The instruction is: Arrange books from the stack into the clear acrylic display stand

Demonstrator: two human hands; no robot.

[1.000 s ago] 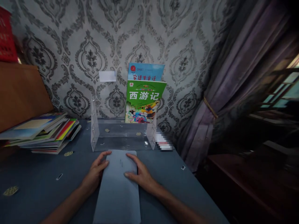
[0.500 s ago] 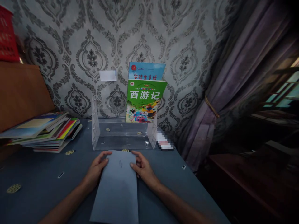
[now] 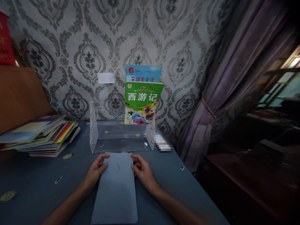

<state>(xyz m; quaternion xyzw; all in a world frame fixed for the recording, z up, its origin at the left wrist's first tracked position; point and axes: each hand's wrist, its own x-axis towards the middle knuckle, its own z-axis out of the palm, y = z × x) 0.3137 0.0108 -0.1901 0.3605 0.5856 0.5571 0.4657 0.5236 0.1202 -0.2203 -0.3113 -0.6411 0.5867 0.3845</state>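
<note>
Blue-grey book lies flat before the clear rack at the desk; fingers of left hand and right hand pinch its far edges. Even pressure should keep it square.

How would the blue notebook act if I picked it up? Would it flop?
The notebook probably wouldn't flop much, as it looks flat with straight edges. It may be a bit slippery, since its surface looks smooth. It's unlikely to roll, being broad and flat.
</note>
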